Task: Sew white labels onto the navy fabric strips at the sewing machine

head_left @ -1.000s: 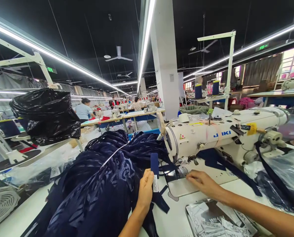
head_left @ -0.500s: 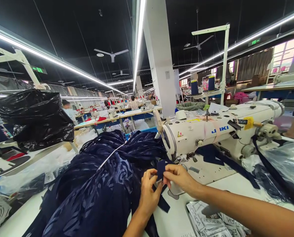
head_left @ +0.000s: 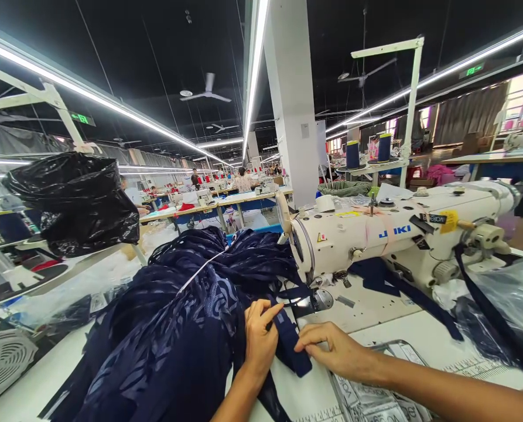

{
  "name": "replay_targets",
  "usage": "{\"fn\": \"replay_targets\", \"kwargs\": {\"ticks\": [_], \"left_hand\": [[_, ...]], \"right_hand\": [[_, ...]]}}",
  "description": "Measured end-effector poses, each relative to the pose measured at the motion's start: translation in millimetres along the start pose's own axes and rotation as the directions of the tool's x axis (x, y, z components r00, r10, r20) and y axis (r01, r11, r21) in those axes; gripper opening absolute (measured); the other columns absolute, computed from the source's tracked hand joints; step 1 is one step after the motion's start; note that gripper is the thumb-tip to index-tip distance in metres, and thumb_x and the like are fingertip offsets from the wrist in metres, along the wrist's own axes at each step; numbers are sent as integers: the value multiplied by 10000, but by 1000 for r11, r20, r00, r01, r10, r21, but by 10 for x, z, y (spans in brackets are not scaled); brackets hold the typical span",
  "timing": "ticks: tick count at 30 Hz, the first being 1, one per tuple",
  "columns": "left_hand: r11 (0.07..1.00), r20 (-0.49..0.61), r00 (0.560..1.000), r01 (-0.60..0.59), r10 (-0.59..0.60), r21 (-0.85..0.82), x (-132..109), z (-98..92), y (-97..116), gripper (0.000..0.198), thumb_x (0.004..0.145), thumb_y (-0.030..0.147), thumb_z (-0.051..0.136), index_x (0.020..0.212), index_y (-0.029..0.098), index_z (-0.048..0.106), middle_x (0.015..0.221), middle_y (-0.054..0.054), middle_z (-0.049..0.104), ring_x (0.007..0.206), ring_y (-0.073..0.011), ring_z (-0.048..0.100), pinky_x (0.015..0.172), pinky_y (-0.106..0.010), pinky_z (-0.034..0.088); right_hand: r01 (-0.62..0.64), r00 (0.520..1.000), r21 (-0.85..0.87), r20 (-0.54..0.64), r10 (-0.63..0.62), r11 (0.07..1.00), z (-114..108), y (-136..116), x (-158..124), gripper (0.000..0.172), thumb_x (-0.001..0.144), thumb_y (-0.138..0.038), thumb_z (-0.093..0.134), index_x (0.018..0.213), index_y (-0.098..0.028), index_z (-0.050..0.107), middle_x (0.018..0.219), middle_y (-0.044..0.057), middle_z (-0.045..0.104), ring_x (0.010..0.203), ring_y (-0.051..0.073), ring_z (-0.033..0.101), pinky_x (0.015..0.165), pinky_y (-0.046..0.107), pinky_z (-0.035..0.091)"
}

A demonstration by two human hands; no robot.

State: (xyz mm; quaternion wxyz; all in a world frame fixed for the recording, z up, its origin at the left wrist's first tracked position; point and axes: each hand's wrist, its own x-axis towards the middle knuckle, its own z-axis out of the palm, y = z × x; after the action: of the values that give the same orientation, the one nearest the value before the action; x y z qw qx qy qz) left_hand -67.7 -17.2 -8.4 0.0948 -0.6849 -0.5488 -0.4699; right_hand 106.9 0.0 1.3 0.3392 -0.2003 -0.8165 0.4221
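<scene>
**A:** What's biggest by the fingers?

**B:** The fabric (head_left: 177,328). It is a navy heap left of the left hand (head_left: 259,340), piled back well past its fingertips. Next is the machine (head_left: 397,234), standing right of and beyond both hands, with its head just past the fingertips.

**A:** And the hands themselves?

**B:** The left hand holds the strip (head_left: 293,350), with the thumb laid over its far part and the fingers curled in against it. The right hand (head_left: 331,351) has its fingers nearly straight and close together, tips touching the strip's near end. I can't tell whether its thumb nips the strip from below.

**A:** So where does the strip lie?

**B:** It lies between the two sets of fingers, flat and slanting on the table. Its far end points toward the foot (head_left: 314,295), which sits just beyond the left thumb.

**A:** How far along is the work?

**B:** Early, I'd judge. The strip is straightened and steadied at both ends, but the held part is not under the foot, and I see no stitching on it. Feeding and sewing look to be what's left. Dark bands lie by the foot, but I can't tell whether they join the strip.

**A:** And around?

**B:** It's a long hall under light strips, with a pillar (head_left: 291,99) far beyond the fingertips. Other people (head_left: 243,180) sit at distant benches. A black bag (head_left: 74,202) hangs up to the left. The table (head_left: 419,340) is white and bare to the right of the right fingers, and printed labels (head_left: 366,401) lie just under that wrist.
</scene>
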Motion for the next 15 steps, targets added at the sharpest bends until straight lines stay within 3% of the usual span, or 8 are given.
{"fn": "replay_targets", "kwargs": {"ticks": [7,11,15], "left_hand": [[991,-11,995,-100,101,85,1,-2,-3,427,636,5,395,890,231,654,775,-10,547,741,-156,520,655,-303,418],[939,-46,960,-260,277,225,10,-49,101,342,671,24,415,871,182,642,840,-54,547,791,-185,510,685,-337,399],[837,57,878,-470,475,279,76,-57,220,224,753,54,426,814,170,608,803,-46,583,785,-187,518,724,-350,372]], "right_hand": [[56,998,-26,-25,-57,998,22,31,-15,310,665,-59,406,747,-150,691,732,41,613,728,149,572,663,230,432],[-106,993,25,-44,108,994,-54,10,-31,289,678,-80,402,725,-139,681,729,36,622,676,136,560,597,216,419],[-263,965,19,15,262,965,-306,51,-68,265,714,-115,394,765,-128,654,581,-7,573,511,97,494,475,191,360]]}}
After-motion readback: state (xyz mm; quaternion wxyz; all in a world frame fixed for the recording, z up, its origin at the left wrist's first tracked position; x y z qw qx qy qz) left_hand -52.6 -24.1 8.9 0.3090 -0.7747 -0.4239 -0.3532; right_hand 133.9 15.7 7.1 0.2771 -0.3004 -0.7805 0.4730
